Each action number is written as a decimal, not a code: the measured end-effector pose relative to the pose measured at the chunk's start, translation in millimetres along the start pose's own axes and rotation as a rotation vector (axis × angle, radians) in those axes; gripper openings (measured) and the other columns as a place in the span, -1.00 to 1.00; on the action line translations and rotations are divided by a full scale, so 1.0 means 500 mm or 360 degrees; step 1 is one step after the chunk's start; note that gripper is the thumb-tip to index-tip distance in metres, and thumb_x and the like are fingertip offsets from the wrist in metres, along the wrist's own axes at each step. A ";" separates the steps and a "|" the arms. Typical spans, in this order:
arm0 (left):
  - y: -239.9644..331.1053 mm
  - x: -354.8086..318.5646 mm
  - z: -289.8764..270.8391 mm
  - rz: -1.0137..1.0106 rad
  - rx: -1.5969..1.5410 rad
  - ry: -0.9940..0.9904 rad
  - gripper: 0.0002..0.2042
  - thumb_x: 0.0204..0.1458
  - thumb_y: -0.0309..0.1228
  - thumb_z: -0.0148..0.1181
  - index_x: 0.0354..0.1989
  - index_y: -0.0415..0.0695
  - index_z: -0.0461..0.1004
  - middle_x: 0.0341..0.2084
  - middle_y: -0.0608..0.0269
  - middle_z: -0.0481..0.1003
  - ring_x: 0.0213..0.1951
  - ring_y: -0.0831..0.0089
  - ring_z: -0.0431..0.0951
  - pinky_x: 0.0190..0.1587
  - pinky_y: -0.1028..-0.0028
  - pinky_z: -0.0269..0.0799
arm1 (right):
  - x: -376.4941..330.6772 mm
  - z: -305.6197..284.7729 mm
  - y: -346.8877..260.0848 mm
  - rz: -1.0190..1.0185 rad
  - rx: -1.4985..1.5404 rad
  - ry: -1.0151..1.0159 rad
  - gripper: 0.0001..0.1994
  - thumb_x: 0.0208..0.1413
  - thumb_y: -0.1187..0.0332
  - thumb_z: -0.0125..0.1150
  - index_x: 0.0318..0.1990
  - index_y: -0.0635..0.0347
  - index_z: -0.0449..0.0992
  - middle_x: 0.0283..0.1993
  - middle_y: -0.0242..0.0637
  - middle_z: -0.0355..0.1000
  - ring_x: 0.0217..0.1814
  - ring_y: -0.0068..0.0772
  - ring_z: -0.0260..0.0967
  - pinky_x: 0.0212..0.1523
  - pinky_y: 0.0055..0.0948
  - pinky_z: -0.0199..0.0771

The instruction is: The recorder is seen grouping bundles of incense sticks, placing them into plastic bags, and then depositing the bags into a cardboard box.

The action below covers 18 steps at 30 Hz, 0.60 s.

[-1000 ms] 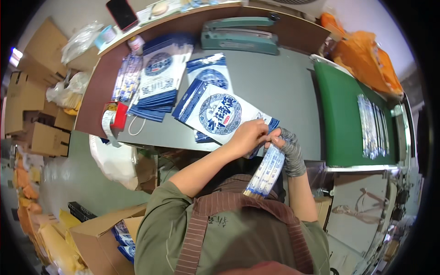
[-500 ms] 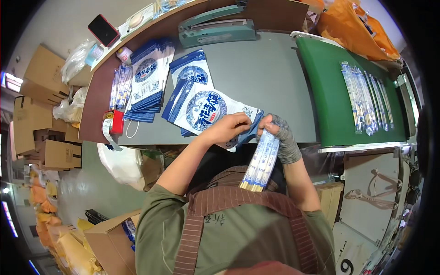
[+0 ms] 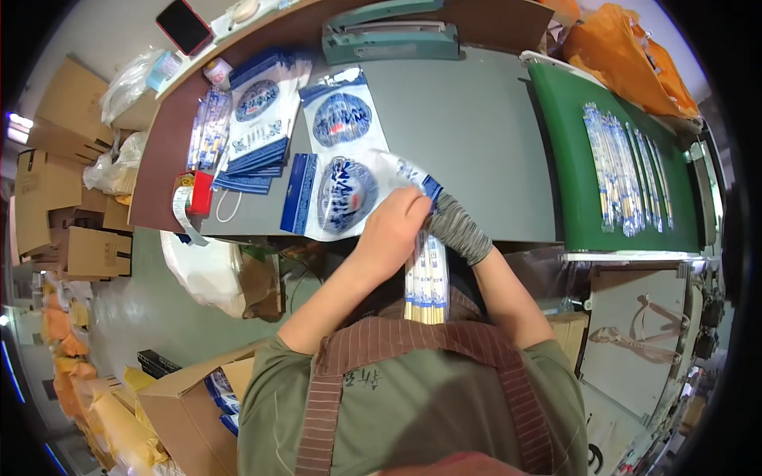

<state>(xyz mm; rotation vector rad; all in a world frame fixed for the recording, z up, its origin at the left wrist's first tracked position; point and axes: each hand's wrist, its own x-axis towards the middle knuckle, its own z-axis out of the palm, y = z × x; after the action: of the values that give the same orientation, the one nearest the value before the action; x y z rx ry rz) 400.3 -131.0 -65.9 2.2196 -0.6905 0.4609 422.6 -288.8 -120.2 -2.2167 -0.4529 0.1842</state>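
A white-and-blue printed plastic bag (image 3: 347,194) lies at the table's front edge, its right end raised at my hands. My left hand (image 3: 393,232) is closed on that end, thumb and forefinger together. Against it is my right hand (image 3: 454,226), in a grey striped hand wrap, its fingers mostly hidden. A bundle of chopsticks (image 3: 427,278) in clear and blue wrappers hangs below both hands, over my lap; my right hand appears closed on its upper part. Partly under the bag lies a second similar bag (image 3: 341,119).
A stack of printed bags (image 3: 258,119) and wrapped chopsticks (image 3: 210,127) are at the left. A teal long-bed sealer (image 3: 390,40) stands at the back. More wrapped chopsticks (image 3: 615,170) lie on a green board (image 3: 559,151) at the right. A tape dispenser (image 3: 201,193) sits at the left edge.
My hands have come together and moved left. The chopsticks have swung from a slant to nearly upright. The bag has turned, and its blue header now stands more upright at the left.
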 end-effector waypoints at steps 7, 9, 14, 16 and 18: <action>0.042 -0.085 -0.072 0.0424 -0.0210 -0.0848 -0.79 -0.14 -0.54 0.13 -0.27 -0.21 0.40 -0.38 0.14 0.40 -0.32 0.14 0.46 -0.31 0.28 0.42 | -0.246 -0.009 -0.080 0.0473 0.1885 -0.0281 -0.36 0.02 0.19 0.33 0.22 0.24 0.26 0.04 -0.22 0.39 0.10 -0.48 0.31 0.09 -0.49 0.30; 0.043 -0.115 -0.061 0.0329 -0.0526 -0.0929 -0.79 -0.13 -0.59 0.13 -0.26 -0.21 0.40 -0.40 0.11 0.40 -0.33 0.13 0.46 -0.33 0.26 0.40 | -0.315 0.003 -0.014 0.0743 0.0973 -0.0458 -0.61 -0.02 0.08 0.36 -0.18 0.21 0.53 -0.34 -0.22 0.48 -0.27 -0.45 0.46 -0.18 -0.47 0.43; 0.038 -0.032 -0.052 0.0212 -0.0023 -0.0595 -0.74 -0.17 -0.53 0.16 -0.24 -0.21 0.36 -0.38 0.07 0.34 -0.32 0.09 0.42 -0.32 0.25 0.36 | -0.196 -0.038 -0.091 0.0528 -0.0580 0.0193 -0.57 -0.08 -0.06 0.33 -0.42 0.11 0.38 -0.39 -0.21 0.45 -0.40 -0.21 0.44 -0.38 -0.26 0.40; 0.025 0.030 -0.019 0.0428 0.0186 -0.0282 -0.83 -0.14 -0.49 0.11 -0.33 -0.18 0.33 -0.38 0.13 0.32 -0.30 0.17 0.42 -0.29 0.31 0.37 | -0.099 -0.040 -0.072 0.0283 -0.0487 0.0776 -0.57 -0.05 0.07 0.34 -0.15 0.11 0.36 -0.44 -0.22 0.43 -0.42 -0.09 0.42 -0.35 -0.17 0.43; -0.007 0.064 0.012 0.0408 0.0497 -0.0114 -0.83 -0.13 -0.50 0.08 -0.32 -0.19 0.34 -0.35 0.15 0.33 -0.28 0.19 0.42 -0.28 0.35 0.38 | -0.043 -0.044 -0.009 0.0279 -0.0386 0.0873 -0.60 0.01 0.13 0.29 -0.06 0.06 0.34 -0.41 -0.19 0.46 -0.40 -0.05 0.44 -0.35 -0.16 0.44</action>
<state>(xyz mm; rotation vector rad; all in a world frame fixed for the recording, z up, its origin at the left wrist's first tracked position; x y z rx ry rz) 428.2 -144.3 -55.5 2.4576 -1.0062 0.6576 407.7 -310.3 -103.5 -2.4179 0.0247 -0.4014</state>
